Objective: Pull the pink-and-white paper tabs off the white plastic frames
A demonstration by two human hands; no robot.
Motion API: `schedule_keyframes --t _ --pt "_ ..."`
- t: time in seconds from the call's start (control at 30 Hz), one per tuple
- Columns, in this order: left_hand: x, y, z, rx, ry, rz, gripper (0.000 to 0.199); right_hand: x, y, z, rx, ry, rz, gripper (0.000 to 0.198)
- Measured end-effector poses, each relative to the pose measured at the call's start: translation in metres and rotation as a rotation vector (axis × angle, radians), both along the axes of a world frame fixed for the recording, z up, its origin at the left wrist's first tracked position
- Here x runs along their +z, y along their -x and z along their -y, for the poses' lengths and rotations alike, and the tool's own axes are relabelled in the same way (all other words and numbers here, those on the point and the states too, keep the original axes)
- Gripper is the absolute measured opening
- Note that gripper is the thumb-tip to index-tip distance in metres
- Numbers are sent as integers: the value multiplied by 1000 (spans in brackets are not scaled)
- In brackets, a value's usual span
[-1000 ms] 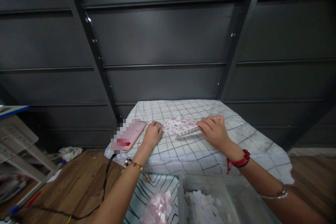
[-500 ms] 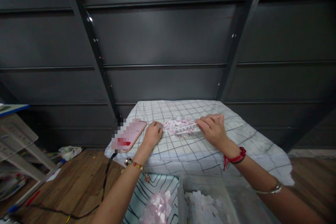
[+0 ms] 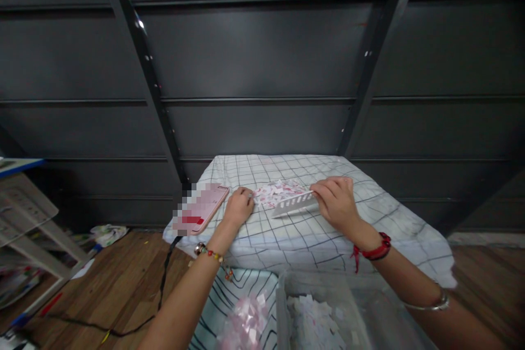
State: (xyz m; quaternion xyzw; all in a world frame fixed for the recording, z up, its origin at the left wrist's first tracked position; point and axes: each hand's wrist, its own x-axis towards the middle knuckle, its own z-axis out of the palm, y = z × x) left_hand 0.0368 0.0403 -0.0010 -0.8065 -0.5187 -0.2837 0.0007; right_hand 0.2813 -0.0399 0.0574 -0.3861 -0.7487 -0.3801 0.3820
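My right hand pinches one end of a thin white slotted board, which slants over the checked cloth. Beside it lies a spread of small white and pink pieces, like bits of paper or film; their exact kind is too small to tell. My left hand rests on the cloth at the left end of these pieces, fingers curled in. Anything between those fingers is hidden. A pink phone lies just left of that hand.
The checked cloth covers a low table before dark panels. Nearer me, a clear plastic box holds white pieces. Pink clear wrapped packets lie on a striped cloth. A black cable runs along the floor at left.
The white slotted board has tilted so its slotted face shows, and its left end is lower and nearer me. My right hand shifted slightly right. The left hand stayed in place.
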Motion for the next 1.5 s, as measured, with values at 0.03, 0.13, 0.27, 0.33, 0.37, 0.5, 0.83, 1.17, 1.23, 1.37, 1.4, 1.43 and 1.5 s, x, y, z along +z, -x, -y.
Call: schedule_keyframes --t 0.03,0.13,0.27,0.33,0.37,0.5,0.83,1.17,1.23,1.37,1.4,1.43,1.5 --pt "0 0 0 -4 2 5 22 0 0 0 -7 5 3 16" --pt "0 0 -1 2 9 28 22 -2 0 0 -6 32 25 15" --pt "2 -2 1 -19 -10 58 23 -6 -10 7 45 99 -26 14" --pt "3 -3 2 -48 -23 63 22 -7 -17 12 60 117 -78 14" --pt "4 -4 2 -63 -27 64 22 -7 -20 13 66 119 -104 13" --pt "4 -5 1 -98 -19 66 24 -5 -20 13 62 139 -152 14" --pt "6 -8 6 -342 -70 47 28 -3 -43 25 122 292 -117 18" --pt "2 -4 -1 -72 -78 114 29 1 -26 10 51 175 -111 16" --pt "1 -2 -3 16 -55 125 33 3 -17 0 7 157 -97 17" --pt "2 0 -3 75 5 115 42 10 3 -21 -80 92 -35 21" --pt "2 0 -2 87 18 116 43 12 8 -25 -94 82 -9 21" --pt "2 0 -2 101 29 120 44 13 14 -29 -102 77 20 22" --pt "3 0 -1 129 46 130 44 15 25 -35 -105 69 63 23"
